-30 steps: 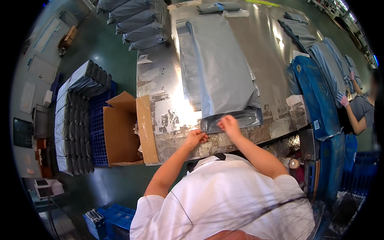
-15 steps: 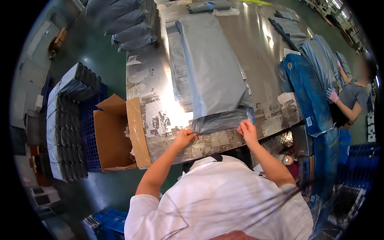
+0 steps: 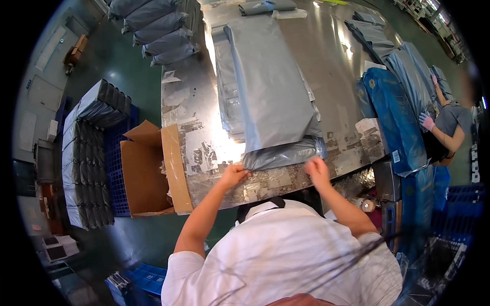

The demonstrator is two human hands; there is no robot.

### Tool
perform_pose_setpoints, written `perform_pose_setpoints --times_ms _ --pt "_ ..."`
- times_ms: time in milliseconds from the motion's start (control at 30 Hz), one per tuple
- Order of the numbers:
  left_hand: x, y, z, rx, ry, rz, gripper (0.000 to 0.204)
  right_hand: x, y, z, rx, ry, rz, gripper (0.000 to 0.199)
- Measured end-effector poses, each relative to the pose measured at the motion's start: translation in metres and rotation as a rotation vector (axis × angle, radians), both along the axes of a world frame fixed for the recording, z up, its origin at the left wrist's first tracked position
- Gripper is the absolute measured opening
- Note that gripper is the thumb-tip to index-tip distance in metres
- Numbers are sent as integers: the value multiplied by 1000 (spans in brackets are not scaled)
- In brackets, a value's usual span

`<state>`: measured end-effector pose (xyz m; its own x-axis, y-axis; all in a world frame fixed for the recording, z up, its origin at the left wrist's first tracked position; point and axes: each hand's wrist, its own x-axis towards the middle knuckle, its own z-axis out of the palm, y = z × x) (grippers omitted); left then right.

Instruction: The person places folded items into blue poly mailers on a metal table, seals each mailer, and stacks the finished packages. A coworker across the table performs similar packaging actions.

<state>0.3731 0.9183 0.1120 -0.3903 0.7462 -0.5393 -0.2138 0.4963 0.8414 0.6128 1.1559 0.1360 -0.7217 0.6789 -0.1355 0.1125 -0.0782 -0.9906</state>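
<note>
While your white-shirted shoulders fill the lower picture, your left hand [image 3: 234,176] and right hand [image 3: 317,167] sit at the near edge of the scuffed, shiny steel worktable [image 3: 199,153], each pinching an end of the folded near flap of the long grey plastic mailer bag [image 3: 270,86] that lies lengthwise away from you; fingers are closed on that flap [image 3: 283,154] at its two corners. Compared with half a second ago, your hands have spread slightly wider and the fold looks pressed flatter against the table, so the bag's end seems to be getting creased down. A second ago your right hand was on top of the flap, not at its corner. To your left an open brown cardboard box [image 3: 145,173] stands against the table, beside stacked grey packed bundles [image 3: 92,153]. Farther right lies a blue plastic bag [image 3: 395,117], where another person's gloved hand [image 3: 426,121] works
</note>
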Motion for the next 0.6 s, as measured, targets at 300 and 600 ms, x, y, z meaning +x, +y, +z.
perform_pose_setpoints --times_ms 300,600 --pt "-3 -6 57 -150 1326 -75 31 111 83 48 1044 -1140 782 45" --pt "-45 44 62 399 1583 -796 23 -45 170 52 1459 -56 948 19"
